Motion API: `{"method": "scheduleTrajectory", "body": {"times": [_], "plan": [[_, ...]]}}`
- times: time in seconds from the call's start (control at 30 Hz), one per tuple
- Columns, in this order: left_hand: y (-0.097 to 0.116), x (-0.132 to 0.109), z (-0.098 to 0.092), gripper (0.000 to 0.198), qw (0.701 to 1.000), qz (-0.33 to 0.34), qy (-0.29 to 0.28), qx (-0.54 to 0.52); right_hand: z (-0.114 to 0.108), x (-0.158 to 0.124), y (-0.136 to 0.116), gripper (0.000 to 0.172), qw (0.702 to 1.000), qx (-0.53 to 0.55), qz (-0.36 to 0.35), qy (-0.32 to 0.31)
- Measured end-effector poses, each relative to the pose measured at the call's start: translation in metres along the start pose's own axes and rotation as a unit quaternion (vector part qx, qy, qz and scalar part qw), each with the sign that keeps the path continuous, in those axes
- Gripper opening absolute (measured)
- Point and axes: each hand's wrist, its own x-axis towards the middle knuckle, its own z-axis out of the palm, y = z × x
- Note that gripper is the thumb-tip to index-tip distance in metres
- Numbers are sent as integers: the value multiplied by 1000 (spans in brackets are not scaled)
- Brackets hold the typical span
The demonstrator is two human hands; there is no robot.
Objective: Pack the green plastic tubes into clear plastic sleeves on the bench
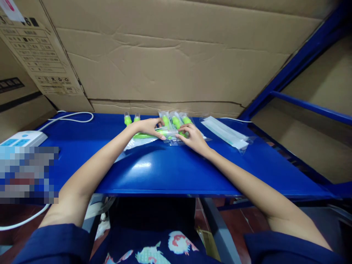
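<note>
My left hand (pixel 150 127) is closed, thumb and fingers around a bright green item with a clear capped end (pixel 163 132). It lies sideways over other wrapped pieces, and its exact kind is not clear. From the other side, my right hand (pixel 194 138) pinches at the clear end with thumb and fingers. Several similar green pieces in clear plastic bags (pixel 176 121) lie just behind both hands. Two more green pieces with clear tops (pixel 128 119) show behind my left wrist, partly covered by it. A clear wrapper (pixel 140 143) rests under my left hand.
White flat strips in clear plastic (pixel 227 132) lie to the right on the blue table (pixel 170 172). A white power strip (pixel 26 139) with its cable (pixel 74 116) is at left. Cardboard (pixel 170 66) walls the back, and a blue metal frame (pixel 313 106) stands at right.
</note>
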Motion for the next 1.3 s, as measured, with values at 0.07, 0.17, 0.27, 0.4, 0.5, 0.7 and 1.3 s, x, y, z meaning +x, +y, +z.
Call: {"method": "scheduleTrajectory", "body": {"times": [0.07, 0.17, 0.27, 0.4, 0.5, 0.7, 1.3], "plan": [[1, -2, -5, 79, 998, -37, -30, 37, 0, 0, 1, 33, 1000, -7, -3, 0], [3, -4, -8, 63, 995, -55, -67, 57, 1, -1, 1, 31, 1000, -20, 2, 3], [6, -4, -8, 55, 997, -42, -57, 29, 0, -1, -2, 26, 1000, -19, 1, 11], [16, -5, -9, 53, 999, -20, -29, 3, -4, -2, -13, 26, 999, 1, -27, 36], [25, -7, -11, 52, 1000, -11, -7, -6, -6, -4, -24, 40, 997, 2, -46, 54], [33, -7, -7, 49, 999, 23, 3, -27, -5, -8, -38, 35, 996, -12, -77, 50], [30, -4, -4, 36, 997, 21, 11, -73, -6, 4, -25, 52, 963, 239, 119, 40]]}}
